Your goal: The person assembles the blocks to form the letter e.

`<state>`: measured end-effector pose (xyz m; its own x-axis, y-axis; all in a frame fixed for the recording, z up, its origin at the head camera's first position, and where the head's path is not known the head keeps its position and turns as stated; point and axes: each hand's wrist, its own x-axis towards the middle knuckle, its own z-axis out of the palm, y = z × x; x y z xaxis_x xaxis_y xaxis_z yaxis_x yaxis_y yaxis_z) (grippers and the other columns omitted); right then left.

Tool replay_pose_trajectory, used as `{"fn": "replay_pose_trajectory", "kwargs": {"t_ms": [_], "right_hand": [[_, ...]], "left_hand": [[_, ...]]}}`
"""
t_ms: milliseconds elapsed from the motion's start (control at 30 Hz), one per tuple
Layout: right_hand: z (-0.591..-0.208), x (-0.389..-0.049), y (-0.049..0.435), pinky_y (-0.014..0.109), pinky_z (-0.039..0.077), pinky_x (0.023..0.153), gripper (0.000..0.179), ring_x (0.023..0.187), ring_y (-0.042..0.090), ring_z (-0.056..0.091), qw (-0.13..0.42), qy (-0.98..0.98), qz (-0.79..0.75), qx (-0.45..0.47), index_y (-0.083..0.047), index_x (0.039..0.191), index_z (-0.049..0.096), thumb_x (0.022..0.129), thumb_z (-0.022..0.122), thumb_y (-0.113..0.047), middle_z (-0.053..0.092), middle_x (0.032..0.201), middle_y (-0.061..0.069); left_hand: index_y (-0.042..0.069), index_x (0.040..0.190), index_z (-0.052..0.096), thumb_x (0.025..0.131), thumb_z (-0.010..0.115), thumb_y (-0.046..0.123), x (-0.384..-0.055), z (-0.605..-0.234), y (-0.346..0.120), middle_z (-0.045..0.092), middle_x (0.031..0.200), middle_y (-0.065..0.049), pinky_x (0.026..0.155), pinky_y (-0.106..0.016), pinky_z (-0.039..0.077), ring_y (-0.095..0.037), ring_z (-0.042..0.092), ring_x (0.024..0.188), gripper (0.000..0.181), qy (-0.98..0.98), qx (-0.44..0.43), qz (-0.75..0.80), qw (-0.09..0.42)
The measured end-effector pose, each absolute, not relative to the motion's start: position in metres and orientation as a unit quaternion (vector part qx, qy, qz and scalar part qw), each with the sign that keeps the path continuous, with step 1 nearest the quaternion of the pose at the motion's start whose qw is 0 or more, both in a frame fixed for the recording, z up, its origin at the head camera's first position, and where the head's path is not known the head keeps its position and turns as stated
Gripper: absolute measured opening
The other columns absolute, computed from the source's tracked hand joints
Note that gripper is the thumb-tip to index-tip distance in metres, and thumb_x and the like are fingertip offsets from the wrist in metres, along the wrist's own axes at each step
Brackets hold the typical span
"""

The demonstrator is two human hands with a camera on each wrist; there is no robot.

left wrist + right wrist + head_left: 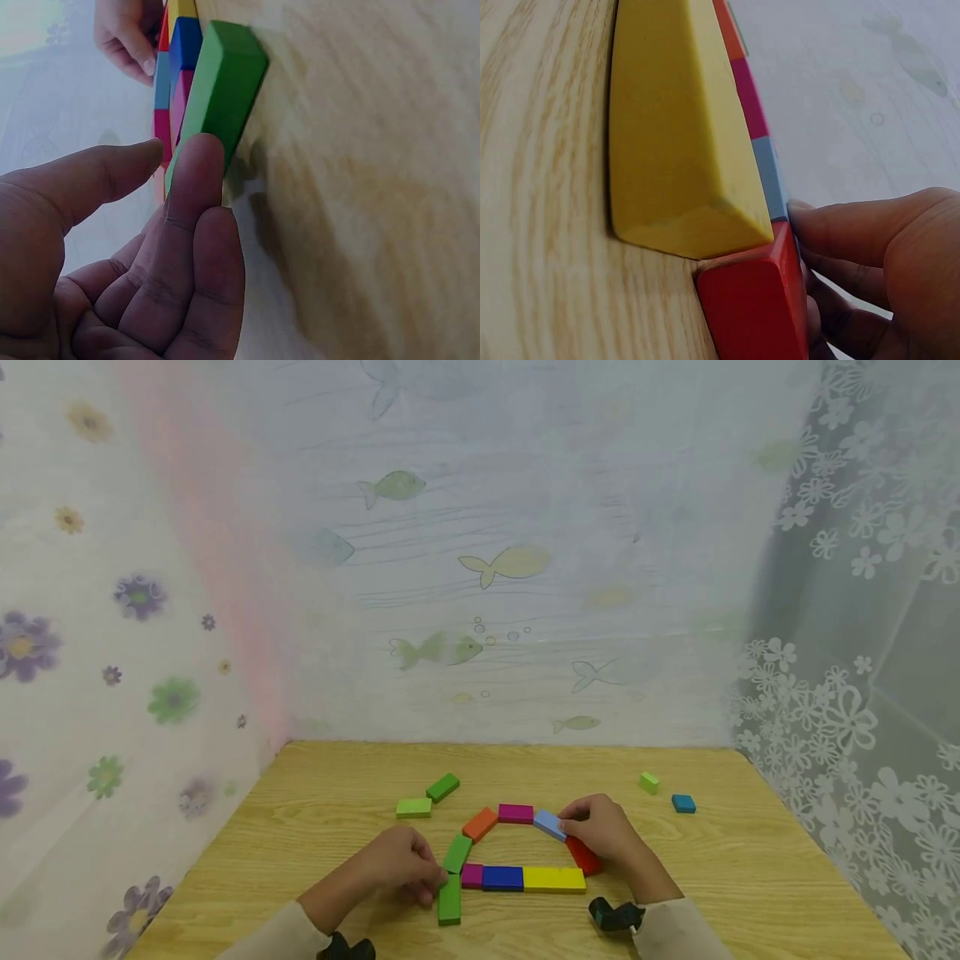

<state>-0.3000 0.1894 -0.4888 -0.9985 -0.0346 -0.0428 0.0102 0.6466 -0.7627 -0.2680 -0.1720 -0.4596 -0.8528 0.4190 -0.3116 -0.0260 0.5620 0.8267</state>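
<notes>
On the table, coloured wooden blocks form an arch with a straight row beneath it. My left hand [407, 862] is beside the lower green block [449, 900]; a fingertip touches it, while the thumb stands apart in the left wrist view. At the arch's right side is my right hand [602, 828], its fingertips resting at the end of the light blue block [550, 824], beside the red block [583, 854]. Its other fingers are partly hidden behind the red block. Another green block [457, 854], an orange block [480, 824] and a magenta block [516, 814] complete the curve.
The row holds a small magenta block [472, 877], a blue block [502, 878] and a yellow block [553, 880]. Loose at the back are a light green block [414, 809], a green block [443, 787], a small green block [649, 783] and a blue one [684, 804].
</notes>
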Motion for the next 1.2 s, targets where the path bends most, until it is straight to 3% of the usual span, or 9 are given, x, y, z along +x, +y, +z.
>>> {"fn": "replay_pose_trajectory", "kwargs": {"t_ms": [233, 467, 833, 1200], "right_hand": [[-0.489, -0.3, 0.189, 0.036, 0.059, 0.08, 0.011, 0.089, 0.019, 0.062, 0.025, 0.908, -0.418, -0.004, -0.013, 0.104, 0.08, 0.094, 0.077, -0.017, 0.072, 0.103, 0.003], [-0.489, -0.299, 0.189, 0.037, 0.06, 0.079, 0.012, 0.089, 0.019, 0.062, 0.022, 0.907, -0.42, -0.012, -0.012, 0.104, 0.08, 0.093, 0.077, -0.016, 0.072, 0.102, 0.003], [-0.49, -0.301, 0.189, 0.036, 0.059, 0.08, 0.01, 0.088, 0.018, 0.063, 0.019, 0.907, -0.421, -0.014, -0.013, 0.103, 0.08, 0.093, 0.077, -0.015, 0.072, 0.1, 0.002], [-0.491, -0.301, 0.19, 0.036, 0.059, 0.08, 0.011, 0.09, 0.019, 0.063, 0.021, 0.908, -0.419, -0.012, -0.014, 0.103, 0.08, 0.093, 0.077, -0.016, 0.072, 0.103, 0.003]], "left_hand": [[0.005, 0.087, 0.074, 0.092, 0.078, 0.021, -0.28, -0.45, -0.171, 0.077, 0.081, -0.006, 0.066, -0.036, 0.061, -0.021, 0.076, 0.07, 0.017, 0.863, 0.122, 0.446, 0.206], [0.005, 0.094, 0.072, 0.089, 0.082, 0.023, -0.299, -0.447, -0.167, 0.074, 0.085, -0.004, 0.067, -0.038, 0.061, -0.021, 0.074, 0.076, 0.021, 0.884, 0.124, 0.429, 0.134], [0.011, 0.1, 0.074, 0.088, 0.084, 0.026, -0.335, -0.455, -0.164, 0.068, 0.091, 0.0, 0.07, -0.034, 0.053, -0.017, 0.062, 0.081, 0.021, 0.92, 0.108, 0.377, 0.031], [0.007, 0.126, 0.072, 0.088, 0.084, 0.021, -0.359, -0.467, -0.164, 0.069, 0.125, -0.011, 0.09, -0.048, 0.056, -0.032, 0.062, 0.115, 0.043, 0.929, 0.073, 0.361, -0.021]]}}
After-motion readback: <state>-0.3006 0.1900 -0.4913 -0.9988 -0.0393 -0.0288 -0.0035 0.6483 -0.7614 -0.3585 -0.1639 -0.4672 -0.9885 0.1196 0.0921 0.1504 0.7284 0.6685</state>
